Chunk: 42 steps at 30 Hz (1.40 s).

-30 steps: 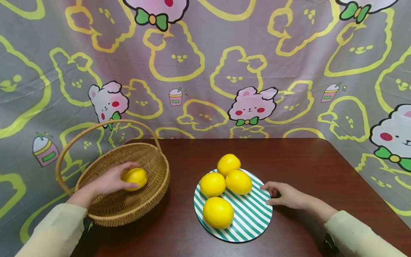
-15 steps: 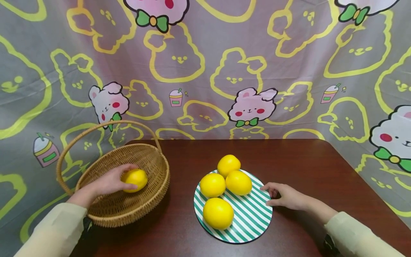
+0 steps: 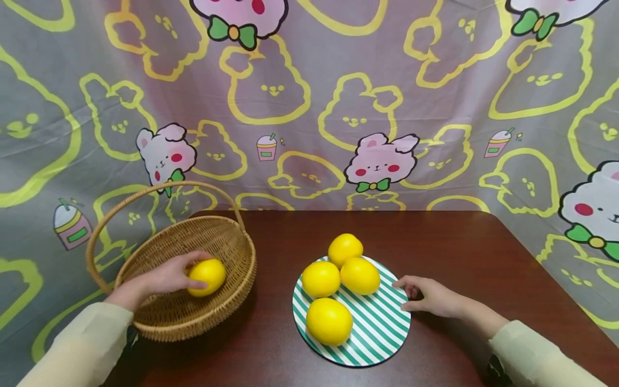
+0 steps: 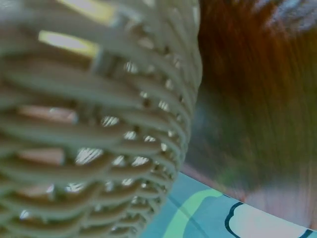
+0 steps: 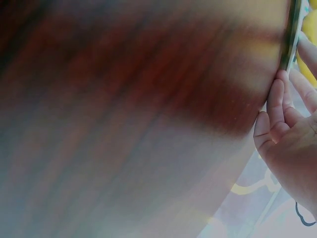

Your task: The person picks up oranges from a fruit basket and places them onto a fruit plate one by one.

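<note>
Although cartoon rabbits and small drink cups cover the printed cloth (image 3: 309, 102) behind the bench (image 3: 459, 242), no brand, label or readable writing shows on anything in view. On the left, the person's left hand (image 3: 162, 277) reaches over the near rim into the wicker basket (image 3: 227, 236), its fingers curled round a yellow lemon (image 3: 207, 276) that lies against the basket's floor toward its right side; the forearm, in a pale sleeve, slants up from the lower left corner. Seen from the left wrist, only the basket's woven wall (image 4: 99, 129) and blurred dark wood show. On the right, the right hand (image 3: 430, 294) lies low on the bench with its palm down, thumb and fingers loosely bent and pinching the right edge of the green-and-white striped plate (image 3: 382, 328); the right wrist view shows fingertips (image 5: 277, 99) pressed to the plate's rim (image 5: 292, 34). Four more lemons (image 3: 329, 321) sit on the plate, three clustered and touching at the far side, one apart nearer the person. Basket and plate stand near each other without touching.
</note>
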{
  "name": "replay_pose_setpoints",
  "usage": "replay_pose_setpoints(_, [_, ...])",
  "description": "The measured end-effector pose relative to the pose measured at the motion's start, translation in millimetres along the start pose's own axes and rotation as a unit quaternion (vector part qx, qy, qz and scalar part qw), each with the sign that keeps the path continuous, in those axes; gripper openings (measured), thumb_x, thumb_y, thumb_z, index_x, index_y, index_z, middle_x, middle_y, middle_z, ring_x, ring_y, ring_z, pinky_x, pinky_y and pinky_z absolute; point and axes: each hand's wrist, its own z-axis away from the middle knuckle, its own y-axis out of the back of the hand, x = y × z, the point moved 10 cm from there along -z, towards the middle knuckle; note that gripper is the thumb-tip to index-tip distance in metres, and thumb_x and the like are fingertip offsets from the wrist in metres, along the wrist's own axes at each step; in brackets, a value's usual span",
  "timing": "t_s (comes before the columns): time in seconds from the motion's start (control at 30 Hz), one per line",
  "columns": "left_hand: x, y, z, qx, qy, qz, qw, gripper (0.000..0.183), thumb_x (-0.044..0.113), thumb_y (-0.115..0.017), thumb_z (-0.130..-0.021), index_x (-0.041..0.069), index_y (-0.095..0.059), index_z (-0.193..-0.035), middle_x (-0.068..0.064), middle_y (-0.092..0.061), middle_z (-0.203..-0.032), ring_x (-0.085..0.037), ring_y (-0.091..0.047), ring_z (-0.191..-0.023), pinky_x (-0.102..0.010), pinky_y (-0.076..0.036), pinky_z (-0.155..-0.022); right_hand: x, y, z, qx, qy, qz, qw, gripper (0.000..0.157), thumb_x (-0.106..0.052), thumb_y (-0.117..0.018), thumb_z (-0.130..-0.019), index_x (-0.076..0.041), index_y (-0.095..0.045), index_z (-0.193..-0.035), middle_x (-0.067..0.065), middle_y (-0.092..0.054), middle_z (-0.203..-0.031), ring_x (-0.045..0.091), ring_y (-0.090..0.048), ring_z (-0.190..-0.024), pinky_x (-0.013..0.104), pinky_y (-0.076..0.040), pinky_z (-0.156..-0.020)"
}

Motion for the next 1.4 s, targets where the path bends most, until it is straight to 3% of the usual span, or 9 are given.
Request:
replay_pose_setpoints(0.2, [-1.3,-12.4,2.8,-0.040,-0.009,0.027,0.9988,0.077,0.027,-0.079,-0.079,-0.003,-0.043,-0.140,-0.028,-0.049,-0.133,-0.041,-0.052,-0.112,-0.050,-0.044,-0.086,0.3,-1.0,-0.1,-0.002,0.003,-0.002,1.000,0.043,-0.026,-0.074,-0.087,-0.008,-0.059,-0.124,-0.001,-0.052,-0.086,0.014,-0.049,-0.079,0.025,-0.041,-0.065])
replay_pose_setpoints(0.53, [-1.2,-22.7,4.2,-0.084,0.008,0.070,0.9940,0.082,0.022,-0.080,-0.076,0.001,-0.040,-0.143,-0.029,-0.048,-0.129,-0.029,-0.054,-0.100,-0.043,-0.044,-0.077,-5.8,-0.7,1.6,-0.002,0.036,-0.007,0.999,0.041,-0.022,-0.071,-0.089,-0.005,-0.058,-0.124,-0.002,-0.051,-0.085,0.011,-0.047,-0.077,0.026,-0.041,-0.064])
replay_pose_setpoints(1.1, [-3.8,-22.1,7.7,-0.065,-0.019,0.066,0.9956,0.080,0.021,-0.082,-0.074,-0.003,-0.043,-0.139,-0.027,-0.052,-0.126,-0.026,-0.054,-0.096,-0.041,-0.046,-0.074,-5.2,-3.1,1.2,-0.007,0.032,-0.011,0.999,0.041,-0.021,-0.072,-0.089,-0.005,-0.058,-0.124,-0.003,-0.051,-0.085,0.010,-0.048,-0.077,0.025,-0.041,-0.064])
replay_pose_setpoints(1.4, [-0.9,-8.6,4.6,-0.035,-0.026,0.052,0.9977,0.082,0.025,-0.083,-0.074,-0.001,-0.043,-0.140,-0.024,-0.053,-0.124,-0.027,-0.055,-0.095,-0.042,-0.047,-0.073,-5.2,-1.3,0.9,-0.006,0.035,-0.008,0.999,0.042,-0.023,-0.072,-0.089,-0.006,-0.058,-0.124,-0.003,-0.051,-0.085,0.010,-0.048,-0.077,0.025,-0.041,-0.065])
